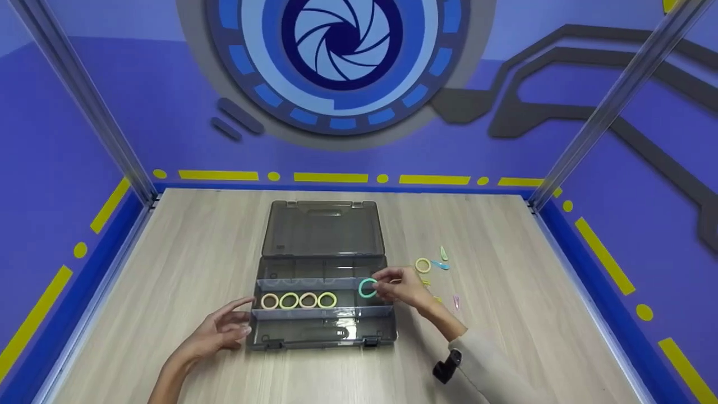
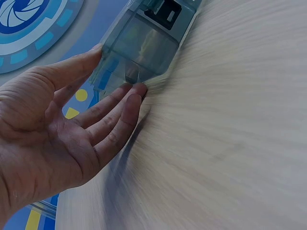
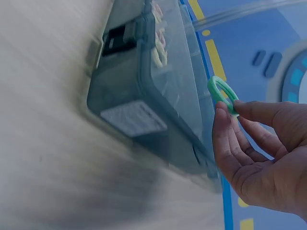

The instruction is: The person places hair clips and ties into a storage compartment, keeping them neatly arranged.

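Note:
A grey see-through organizer box [image 1: 322,339] stands with its lid [image 1: 324,233] folded back. In its middle row lie several pink and yellow hair ties [image 1: 289,301], side by side toward the left. My right hand [image 1: 405,289] pinches a green hair tie [image 1: 360,288] between thumb and fingertips, over the right part of that row. The right wrist view shows this green ring [image 3: 215,84] held above the box's side. At the box's left side, my left hand [image 1: 210,334] has its fingers loosely extended, fingertips right at the wall [image 2: 144,48].
Right of the box lie a pale yellow hair tie [image 1: 423,265], a blue hair clip [image 1: 442,265], a green clip [image 1: 443,253] and a pink clip [image 1: 456,302]. Small yellow pieces are partly hidden by the right hand. Blue walls border the wooden table [image 1: 190,241].

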Demonstrator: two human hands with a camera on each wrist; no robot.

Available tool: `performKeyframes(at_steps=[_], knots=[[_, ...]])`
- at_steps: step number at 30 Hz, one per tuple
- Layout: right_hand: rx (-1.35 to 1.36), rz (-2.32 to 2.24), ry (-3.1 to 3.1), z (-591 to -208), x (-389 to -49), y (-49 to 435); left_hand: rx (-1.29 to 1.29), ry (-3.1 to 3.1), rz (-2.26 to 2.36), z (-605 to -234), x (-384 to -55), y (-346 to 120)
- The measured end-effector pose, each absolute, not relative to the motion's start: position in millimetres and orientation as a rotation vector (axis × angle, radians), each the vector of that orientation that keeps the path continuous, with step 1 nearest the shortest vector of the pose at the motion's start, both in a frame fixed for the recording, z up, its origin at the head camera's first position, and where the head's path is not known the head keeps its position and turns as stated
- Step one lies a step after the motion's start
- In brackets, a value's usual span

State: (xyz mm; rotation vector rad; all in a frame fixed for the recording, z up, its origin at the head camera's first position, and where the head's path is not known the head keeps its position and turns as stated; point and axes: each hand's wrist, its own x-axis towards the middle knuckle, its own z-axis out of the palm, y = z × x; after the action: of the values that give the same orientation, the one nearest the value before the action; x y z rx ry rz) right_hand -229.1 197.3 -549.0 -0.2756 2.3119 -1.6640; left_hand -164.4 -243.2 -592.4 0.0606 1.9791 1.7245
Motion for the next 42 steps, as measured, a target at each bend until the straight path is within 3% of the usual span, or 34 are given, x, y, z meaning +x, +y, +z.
performKeyframes(at_steps=[13, 27, 42], knots=[[-0.638, -1.355, 2.677, -568, -230, 155, 0.150, 1.972, 1.753, -593, -163, -246], [-0.624, -1.227, 2.877, -585, -228, 137, 0.036, 1.987, 1.737, -591, -164, -241], [-0.498, -1.228, 2.911, -588, -229, 135, 0.111, 1.999, 1.747, -592, -162, -243]])
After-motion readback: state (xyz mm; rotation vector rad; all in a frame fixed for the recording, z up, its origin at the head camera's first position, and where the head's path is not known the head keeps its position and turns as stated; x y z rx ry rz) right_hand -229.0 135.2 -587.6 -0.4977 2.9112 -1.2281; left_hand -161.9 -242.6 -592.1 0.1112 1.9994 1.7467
